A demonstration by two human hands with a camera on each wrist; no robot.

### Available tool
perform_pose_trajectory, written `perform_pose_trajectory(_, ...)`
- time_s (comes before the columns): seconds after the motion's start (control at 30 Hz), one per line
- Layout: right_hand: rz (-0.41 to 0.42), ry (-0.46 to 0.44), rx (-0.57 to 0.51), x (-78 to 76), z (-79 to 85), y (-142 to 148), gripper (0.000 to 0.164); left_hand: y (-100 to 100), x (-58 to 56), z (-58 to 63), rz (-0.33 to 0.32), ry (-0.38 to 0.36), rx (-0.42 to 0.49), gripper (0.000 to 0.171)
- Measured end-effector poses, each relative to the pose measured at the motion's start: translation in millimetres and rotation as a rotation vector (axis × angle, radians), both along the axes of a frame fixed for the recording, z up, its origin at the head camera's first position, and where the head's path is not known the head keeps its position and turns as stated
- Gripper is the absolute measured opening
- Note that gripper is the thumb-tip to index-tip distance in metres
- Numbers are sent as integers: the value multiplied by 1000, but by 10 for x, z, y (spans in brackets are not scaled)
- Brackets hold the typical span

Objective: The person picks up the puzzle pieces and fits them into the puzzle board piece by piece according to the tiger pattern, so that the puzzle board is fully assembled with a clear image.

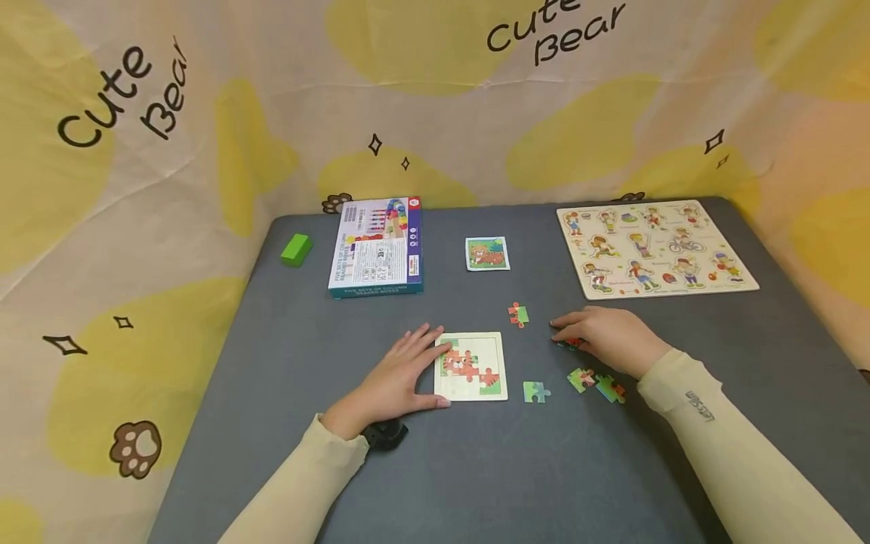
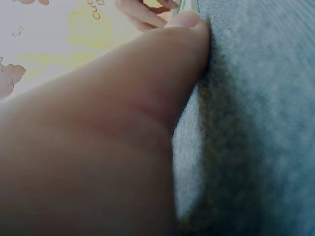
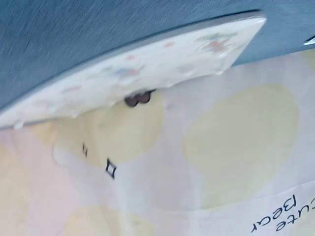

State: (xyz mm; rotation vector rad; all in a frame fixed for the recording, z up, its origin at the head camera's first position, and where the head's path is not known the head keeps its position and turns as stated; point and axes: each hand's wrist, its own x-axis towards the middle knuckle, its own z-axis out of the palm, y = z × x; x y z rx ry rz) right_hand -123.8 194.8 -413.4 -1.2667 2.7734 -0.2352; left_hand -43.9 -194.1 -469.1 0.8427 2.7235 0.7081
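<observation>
A small square wooden puzzle tray lies on the table, partly filled with pieces of an orange tiger picture. My left hand rests at its left side with fingers spread, fingertips over the upper rim and thumb along the lower left corner. To the right, my right hand lies low over the table, fingers reaching left above a reddish puzzle piece that they partly cover. Loose near the tray are a red-green piece, a blue-green piece and two orange-green pieces. The right hand is out of the right wrist view.
A tiger picture card lies behind the tray. At the back left are a beaded-boxes game box and a green block. A large wooden board with figures stands back right. A printed cloth hangs behind the table.
</observation>
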Motion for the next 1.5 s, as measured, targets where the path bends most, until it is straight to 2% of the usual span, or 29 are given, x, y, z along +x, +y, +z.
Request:
perform_pose_trajectory(0.17,-54,-20,-55,-24,-31,80,28,6,-30,-22,-17,15,-19,94)
perform_pose_trajectory(0.27,-119,-70,-160,-4,-9,55,29,16,-56,-38,-33,21,-34,95)
perform_pose_trajectory(0.43,-156,-195,-436,75,53,-322,22,5,-65,-54,-21,6,-55,96)
perform_pose_trajectory(0.53,-133,-278,-514,137,59,-620,22,-4,-50,-55,-16,-4,-48,95)
perform_pose_trajectory(0.73,-104,-362,-462,195,6,-1055,17,-16,-23,-45,-1,-3,-24,94)
perform_pose_trajectory(0.83,-152,-390,-430,212,-42,-1144,15,-3,-24,-28,-5,0,-18,93)
perform_pose_trajectory(0.97,-235,-421,-377,247,-109,-1170,21,26,-31,-9,-21,-8,-31,94)
perform_pose_trajectory(1.07,-254,-416,-368,271,-137,-1183,21,29,-36,-3,-22,-10,-45,95)
perform_pose_trajectory(1.3,-245,-338,-300,288,-115,-1220,16,3,-36,13,-4,12,-34,95)
perform_pose_trajectory(1.5,-276,-394,-416,252,-87,-1235,18,-12,-3,8,-1,8,-26,95)
